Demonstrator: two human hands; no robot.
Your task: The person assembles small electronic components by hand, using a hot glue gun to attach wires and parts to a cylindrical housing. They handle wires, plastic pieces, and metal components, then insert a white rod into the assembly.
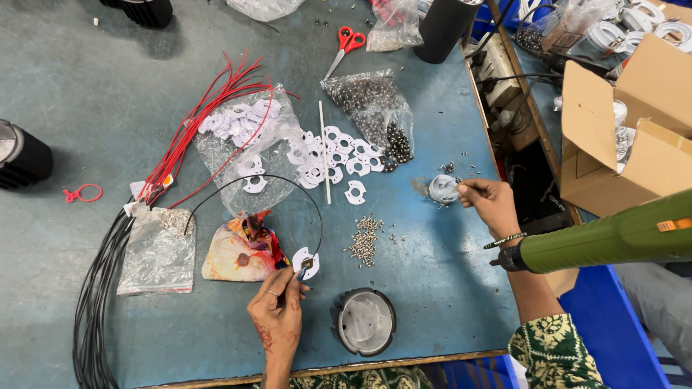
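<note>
The left hand (pixel 277 313) pinches a small white disc part (pixel 305 261) with a black wire (pixel 254 180) looping from it, just above the round metal housing (pixel 365 321). The right hand (pixel 491 204), well right of the housing, has fingers closed on a small piece over a crumpled bit of plastic (pixel 442 189). A green power tool (pixel 613 236) hangs by that wrist. Risk: the wire loop could snag the loose screw pile (pixel 364 239) and scatter it. The housing sits near the tabletop (pixel 86 86) front edge; open room lies left of it.
</note>
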